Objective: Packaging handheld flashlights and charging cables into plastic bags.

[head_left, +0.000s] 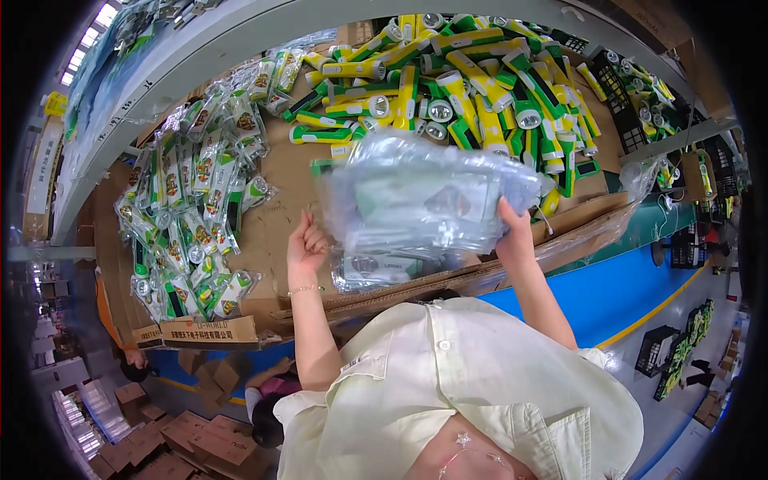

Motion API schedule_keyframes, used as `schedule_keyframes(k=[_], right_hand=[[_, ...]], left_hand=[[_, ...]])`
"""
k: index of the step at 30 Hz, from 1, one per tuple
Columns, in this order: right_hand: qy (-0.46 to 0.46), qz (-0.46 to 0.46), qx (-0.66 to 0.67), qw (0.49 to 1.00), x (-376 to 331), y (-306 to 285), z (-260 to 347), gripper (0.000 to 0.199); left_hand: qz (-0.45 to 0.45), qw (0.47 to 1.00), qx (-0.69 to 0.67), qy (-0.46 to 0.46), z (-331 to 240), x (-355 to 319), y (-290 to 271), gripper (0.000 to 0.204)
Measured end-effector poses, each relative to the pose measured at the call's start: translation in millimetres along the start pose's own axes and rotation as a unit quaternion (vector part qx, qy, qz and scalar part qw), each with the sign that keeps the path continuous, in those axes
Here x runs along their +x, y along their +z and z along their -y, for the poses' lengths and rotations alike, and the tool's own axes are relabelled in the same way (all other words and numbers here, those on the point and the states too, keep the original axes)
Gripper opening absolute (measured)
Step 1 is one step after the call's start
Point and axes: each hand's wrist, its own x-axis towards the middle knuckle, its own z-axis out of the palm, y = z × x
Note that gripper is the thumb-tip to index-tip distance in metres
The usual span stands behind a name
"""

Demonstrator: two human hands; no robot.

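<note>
Here's crinkled, glossy clear plastic on the bag stack (pixel 424 192), smooth shiny plastic on the loose flashlights (pixel 352 70), a matt cardboard sheet (pixel 276 204) and a cloth shirt (pixel 400 344)!

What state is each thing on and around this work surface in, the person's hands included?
Right hand: closed on the right end of the held bags.
Held bags: clear, printed, stacked, blurred.
Left hand: fingers curled in, nothing visible in it.
Lower bags: lying flat, partly hidden.
Loose flashlights: unbagged, heaped at the far side.
Bagged flashlights: in clear bags, piled at left.
Cardboard: spread beneath the flashlights.
</note>
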Motion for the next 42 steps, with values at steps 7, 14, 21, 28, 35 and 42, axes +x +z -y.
schedule_keyframes(k=[7,14,21,28,35,42], right_hand=[[0.038,-0.009,0.091,0.995,34.6,-12.7,8.0,0.048],[0.175,0.034,-0.066,0.982,14.1,15.8,-36.5,0.05],[0.267,0.048,-0.041,0.962,19.1,29.0,-67.5,0.047],[0.227,0.087,-0.075,0.967,9.5,44.8,-97.3,0.044],[0.304,0.208,-0.17,0.914,-2.2,25.7,-78.0,0.047],[0.056,0.295,-0.652,0.696,25.0,-30.9,-57.1,0.055]], left_hand=[[-0.112,0.887,0.417,0.166,-1.5,-22.7,-11.2,0.027],[-0.037,0.88,0.408,0.239,-25.9,-25.2,-18.5,0.047],[0.215,0.938,0.206,0.178,-42.9,-35.1,-25.3,0.053],[0.082,0.51,0.795,0.318,-7.0,-33.4,47.4,0.082],[0.21,0.397,0.893,0.022,27.5,0.4,35.9,0.076],[0.333,0.224,0.915,0.035,63.9,-2.9,29.7,0.045]])
